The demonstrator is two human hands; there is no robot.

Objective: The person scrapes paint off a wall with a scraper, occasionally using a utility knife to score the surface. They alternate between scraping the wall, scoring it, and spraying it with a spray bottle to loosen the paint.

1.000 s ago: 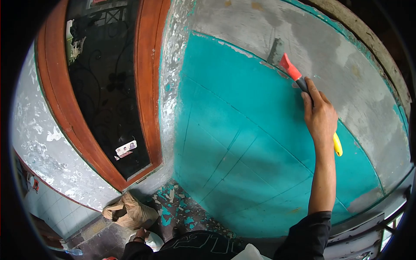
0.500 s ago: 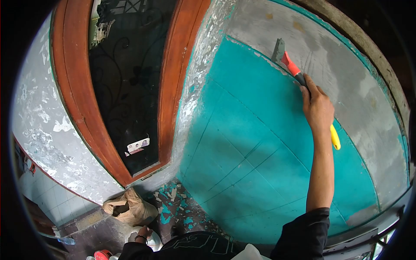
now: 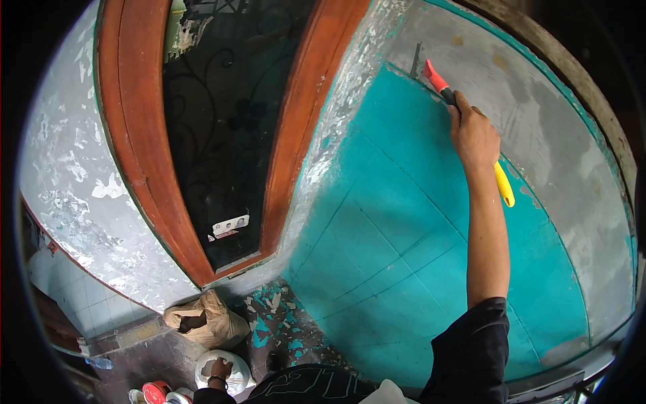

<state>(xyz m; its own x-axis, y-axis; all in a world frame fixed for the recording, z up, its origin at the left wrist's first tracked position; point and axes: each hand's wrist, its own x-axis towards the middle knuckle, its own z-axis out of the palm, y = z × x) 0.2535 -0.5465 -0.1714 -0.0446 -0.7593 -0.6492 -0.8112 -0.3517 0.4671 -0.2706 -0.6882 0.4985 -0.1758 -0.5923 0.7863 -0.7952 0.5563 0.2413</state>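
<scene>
My right hand [image 3: 475, 138] is closed round the handle of a scraper [image 3: 437, 79], red and dark near the blade and yellow at the butt. Its wide, grey-smeared blade is seen nearly edge-on at the upper wall, where the grey band [image 3: 552, 124] meets the teal paint [image 3: 404, 202]. Low down, my left hand [image 3: 221, 368], with a dark band at the wrist, is curled over a round white container [image 3: 239, 378]. A grey patch shows beside those fingers; what they grip I cannot tell.
A wood-framed glass door [image 3: 222, 135] stands left of the teal wall. Below it sits a crumpled brown sack [image 3: 219, 323], beside teal and grey paint flakes [image 3: 272, 316] on the floor. A red-lidded tin [image 3: 156, 392] is at the bottom edge. Flaking grey wall [image 3: 60, 175] lies far left.
My right hand and the scraper have moved up and left along the seam towards the corner, and the blade has turned more edge-on. The view has shifted; more of the white container shows.
</scene>
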